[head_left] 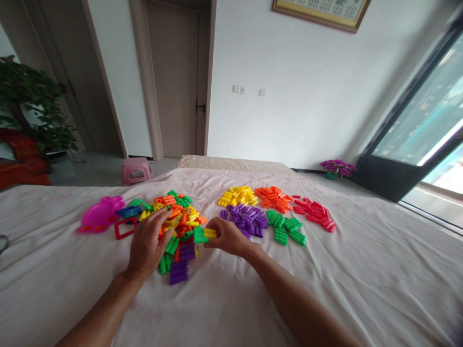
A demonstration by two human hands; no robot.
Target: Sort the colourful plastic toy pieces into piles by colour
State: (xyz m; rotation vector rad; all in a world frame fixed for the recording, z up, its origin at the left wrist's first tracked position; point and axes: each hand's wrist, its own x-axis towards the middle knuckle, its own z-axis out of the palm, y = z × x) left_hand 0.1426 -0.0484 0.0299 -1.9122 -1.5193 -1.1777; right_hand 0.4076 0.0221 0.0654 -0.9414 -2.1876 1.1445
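My right hand [227,236] is closed on a joined green and yellow plastic building piece [201,234], lifted just right of a mixed heap. That mixed heap of toy pieces [183,224] holds orange, yellow, green and purple ones. My left hand [149,243] rests at the heap's left side with its fingers apart; what lies under its palm is hidden. Behind my right hand lie purple pieces [248,219] in their own pile. Two purple blocks [178,273] sit at the near edge of the mixed heap.
Sorted piles lie to the right: yellow [238,196], orange [274,198], green [285,226] and red [316,214]. At the left are a pink tray [97,215], a red square frame [125,228] and dark blue pieces [129,212]. A pink stool [136,170] stands beyond the cloth-covered surface [347,284].
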